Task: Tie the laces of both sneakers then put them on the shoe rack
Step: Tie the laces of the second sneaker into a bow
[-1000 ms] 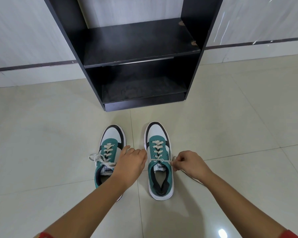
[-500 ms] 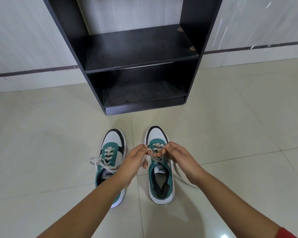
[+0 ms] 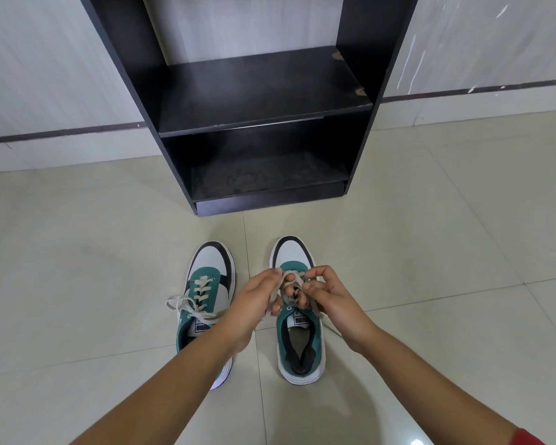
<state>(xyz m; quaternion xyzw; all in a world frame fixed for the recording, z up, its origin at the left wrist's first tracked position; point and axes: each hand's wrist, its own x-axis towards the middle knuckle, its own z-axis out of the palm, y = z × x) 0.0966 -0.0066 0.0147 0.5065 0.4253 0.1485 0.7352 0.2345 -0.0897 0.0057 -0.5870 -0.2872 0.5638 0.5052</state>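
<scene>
Nearest to me, two bare forearms reach down over the tiled floor, and a scrap of red sleeve is cut off at the bottom corner. The left hand and the right hand meet over the right sneaker, each grip pinching a strand of its lace between thumb and fingertips, the strands crossing in the small gap between the two hands. That shoe stands flat on the floor, toe pointing away, and its knot is not finished as far as I can judge. Just beside it, the left sneaker carries a loose bow flopped out to its outer side; the forearm covers its heel, so I cannot say how snug that bow sits. The risk here looks plain enough: if either pinch slackens while a loop is being formed, the strand slides out and the crossing falls open, and a stray end lying on the tile beside the shoe could get left out of the knot. The fingers hide the eyelets beneath them, so whether a loop exists yet is hard to make out. Farther off stands the dark shoe rack against the wall, both visible shelves bare, its top cut off by the frame.
</scene>
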